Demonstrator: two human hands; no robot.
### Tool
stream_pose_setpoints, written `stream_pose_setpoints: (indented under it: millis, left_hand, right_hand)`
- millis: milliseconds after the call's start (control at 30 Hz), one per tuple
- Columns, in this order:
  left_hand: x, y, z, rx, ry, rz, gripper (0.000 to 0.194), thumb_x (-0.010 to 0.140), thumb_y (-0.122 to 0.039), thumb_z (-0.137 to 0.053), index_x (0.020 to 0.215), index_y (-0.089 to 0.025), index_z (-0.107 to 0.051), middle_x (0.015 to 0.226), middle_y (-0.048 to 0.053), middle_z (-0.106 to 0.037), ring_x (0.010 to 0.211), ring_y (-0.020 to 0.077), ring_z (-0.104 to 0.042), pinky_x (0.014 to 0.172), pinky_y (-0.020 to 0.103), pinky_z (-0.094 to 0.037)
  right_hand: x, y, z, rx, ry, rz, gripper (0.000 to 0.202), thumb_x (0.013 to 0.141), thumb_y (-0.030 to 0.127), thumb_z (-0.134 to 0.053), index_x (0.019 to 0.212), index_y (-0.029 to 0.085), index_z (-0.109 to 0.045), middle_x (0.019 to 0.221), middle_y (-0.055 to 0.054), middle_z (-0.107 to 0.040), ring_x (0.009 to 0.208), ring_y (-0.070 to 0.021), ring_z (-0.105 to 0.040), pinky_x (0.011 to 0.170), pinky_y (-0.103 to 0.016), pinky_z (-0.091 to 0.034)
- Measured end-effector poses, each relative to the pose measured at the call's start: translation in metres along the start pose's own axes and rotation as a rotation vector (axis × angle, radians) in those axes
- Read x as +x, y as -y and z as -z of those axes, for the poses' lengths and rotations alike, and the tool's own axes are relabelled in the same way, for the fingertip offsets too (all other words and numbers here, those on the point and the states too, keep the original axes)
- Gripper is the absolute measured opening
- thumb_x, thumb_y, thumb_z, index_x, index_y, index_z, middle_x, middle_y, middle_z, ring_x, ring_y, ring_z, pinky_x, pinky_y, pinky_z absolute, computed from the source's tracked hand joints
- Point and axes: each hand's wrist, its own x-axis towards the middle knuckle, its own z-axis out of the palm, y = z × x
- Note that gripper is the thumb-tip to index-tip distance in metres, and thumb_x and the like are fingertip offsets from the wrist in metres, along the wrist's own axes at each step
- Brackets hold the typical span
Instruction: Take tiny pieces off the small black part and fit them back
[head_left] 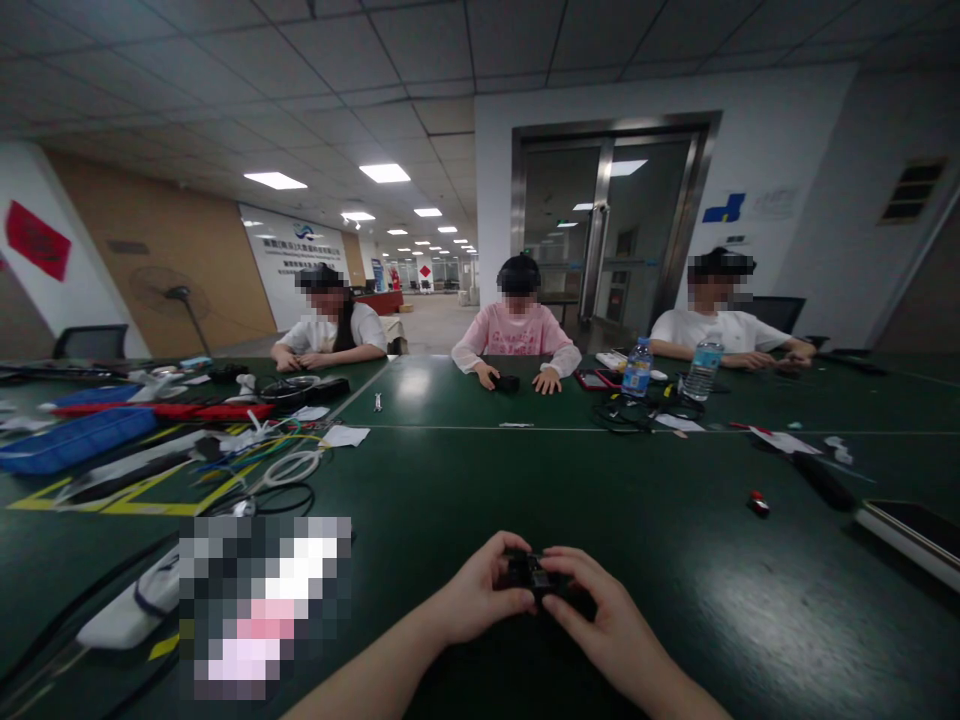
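Between my two hands, low in the middle of the head view, is a small black object (537,578); its exact kind cannot be made out. My left hand (484,597) grips its left side with thumb and fingers. On its right side, the fingers and thumb of my right hand (600,606) are closed on the same object. The fingers cover much of it. Both hands are close together just over the dark green table (405,640).
Cables, a blue tray (79,440) and a white power strip (124,612) lie at left. At right are a small red-and-black item (758,502) and a white-edged box (911,540). Two water bottles (703,368) stand farther back. Three people sit across the table.
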Motion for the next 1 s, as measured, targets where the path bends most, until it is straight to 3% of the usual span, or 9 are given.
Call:
stream_pose_setpoints:
  millis: [333, 467, 533, 633, 733, 1000]
  left_hand:
    - [-0.003, -0.004, -0.001, 0.106, -0.012, -0.045, 0.043, 0.068, -0.018, -0.071, 0.103, -0.020, -0.046, 0.097, 0.003, -0.056, 0.088, 0.0161, -0.057, 0.072, 0.029, -0.042]
    - [-0.001, -0.003, -0.001, 0.048, 0.003, -0.050, 0.057, 0.067, -0.016, -0.072, 0.112, -0.024, -0.039, 0.101, 0.004, -0.056, 0.085, 0.0152, -0.058, 0.071, 0.029, -0.042]
    - [0.000, -0.001, -0.001, 0.056, 0.000, -0.043, 0.054, 0.070, -0.015, -0.069, 0.114, -0.024, -0.038, 0.100, 0.004, -0.057, 0.084, 0.0150, -0.058, 0.072, 0.030, -0.043]
    - [0.001, 0.001, 0.001, 0.177, -0.052, -0.044, 0.045, 0.072, -0.011, -0.065, 0.110, -0.021, -0.044, 0.105, 0.006, -0.056, 0.092, 0.0183, -0.056, 0.078, 0.034, -0.043]
    - [0.000, 0.002, 0.001, 0.276, -0.127, -0.077, 0.047, 0.070, -0.007, -0.063, 0.112, -0.021, -0.045, 0.110, 0.008, -0.054, 0.101, 0.0211, -0.054, 0.086, 0.038, -0.042]
    - [-0.002, -0.003, -0.001, 0.329, -0.204, -0.058, 0.050, 0.066, -0.004, -0.064, 0.111, -0.017, -0.047, 0.107, 0.008, -0.057, 0.099, 0.0217, -0.056, 0.089, 0.040, -0.041]
  right_hand:
    - [0.002, 0.001, -0.002, 0.042, 0.012, -0.017, 0.024, 0.079, 0.023, -0.056, 0.102, 0.027, -0.063, 0.120, -0.004, -0.054, 0.113, -0.0227, -0.051, 0.098, -0.040, -0.039]
    - [0.002, -0.003, -0.002, 0.043, -0.007, -0.025, 0.023, 0.078, 0.022, -0.056, 0.099, 0.027, -0.063, 0.120, -0.004, -0.054, 0.113, -0.0226, -0.051, 0.099, -0.040, -0.038]
    - [0.003, -0.006, -0.003, 0.042, -0.017, -0.021, 0.023, 0.078, 0.021, -0.056, 0.100, 0.027, -0.063, 0.120, -0.004, -0.055, 0.113, -0.0223, -0.051, 0.099, -0.039, -0.038]
    - [0.006, -0.009, -0.003, 0.037, -0.029, -0.031, 0.027, 0.077, 0.020, -0.057, 0.103, 0.027, -0.061, 0.119, -0.003, -0.057, 0.113, -0.0225, -0.051, 0.097, -0.038, -0.040]
    - [0.009, -0.009, -0.003, 0.020, -0.044, -0.052, 0.031, 0.075, 0.021, -0.059, 0.106, 0.026, -0.060, 0.116, -0.003, -0.060, 0.111, -0.0225, -0.053, 0.095, -0.037, -0.041]
    - [0.011, -0.001, -0.002, 0.033, 0.004, -0.099, 0.037, 0.073, 0.023, -0.062, 0.109, 0.023, -0.056, 0.107, -0.002, -0.063, 0.101, -0.0207, -0.058, 0.088, -0.034, -0.046]
